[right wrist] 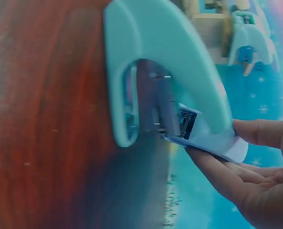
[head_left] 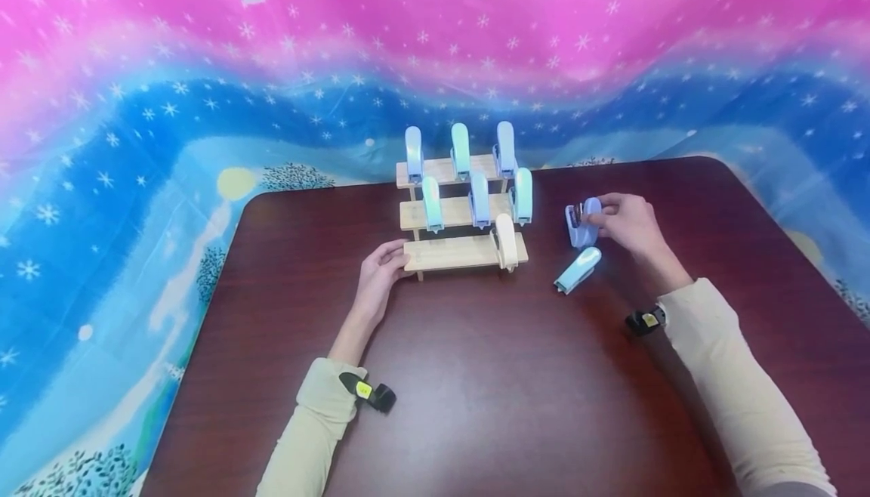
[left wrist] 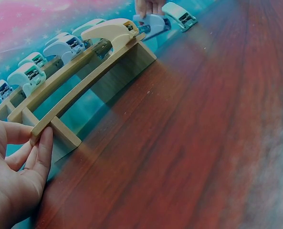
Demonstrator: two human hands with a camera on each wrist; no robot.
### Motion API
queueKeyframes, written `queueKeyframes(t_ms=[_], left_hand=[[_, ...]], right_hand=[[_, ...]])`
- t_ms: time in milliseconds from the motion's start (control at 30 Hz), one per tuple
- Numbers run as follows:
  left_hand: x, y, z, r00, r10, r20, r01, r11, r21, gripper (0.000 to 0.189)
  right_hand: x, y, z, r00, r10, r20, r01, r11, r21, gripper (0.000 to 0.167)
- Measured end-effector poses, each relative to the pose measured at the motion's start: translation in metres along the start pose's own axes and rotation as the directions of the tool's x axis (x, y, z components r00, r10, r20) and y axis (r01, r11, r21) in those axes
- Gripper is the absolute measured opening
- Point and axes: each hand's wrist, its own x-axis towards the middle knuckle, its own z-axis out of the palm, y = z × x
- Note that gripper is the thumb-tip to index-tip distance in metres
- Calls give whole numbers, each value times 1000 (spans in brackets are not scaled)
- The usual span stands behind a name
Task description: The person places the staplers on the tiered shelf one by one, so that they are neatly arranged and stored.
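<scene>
My left hand [head_left: 381,274] pinches the left end of the lowest step of a wooden three-step rack [head_left: 448,253], thumb above and fingers below in the left wrist view. At the right, my right hand [head_left: 633,226] grips a lavender stapler [head_left: 583,236] between thumb and fingers. Just in front of it a mint stapler [head_left: 578,270] lies on the table, looming large in the right wrist view. One cream stapler [head_left: 506,242] stands at the right end of the lowest step.
Three staplers stand on the middle step [head_left: 455,212], two mint and one lavender. The top step [head_left: 481,167] bears three more, with a mint one [head_left: 460,149] in the middle. A patterned cloth [head_left: 435,59] hangs behind the dark wooden table [head_left: 476,376].
</scene>
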Motion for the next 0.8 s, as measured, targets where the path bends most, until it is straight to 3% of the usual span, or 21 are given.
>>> queueKeyframes(t_ms=[533, 800], left_hand=[[0, 1, 0, 1000, -11, -2, 11, 1000, 0, 40], [0, 0, -1, 1000, -8, 1, 8, 1000, -3, 40]], right_hand=[[-35, -50, -21, 994, -46, -99, 58, 991, 121, 51], [-49, -72, -14, 995, -71, -72, 86, 970, 229, 54]])
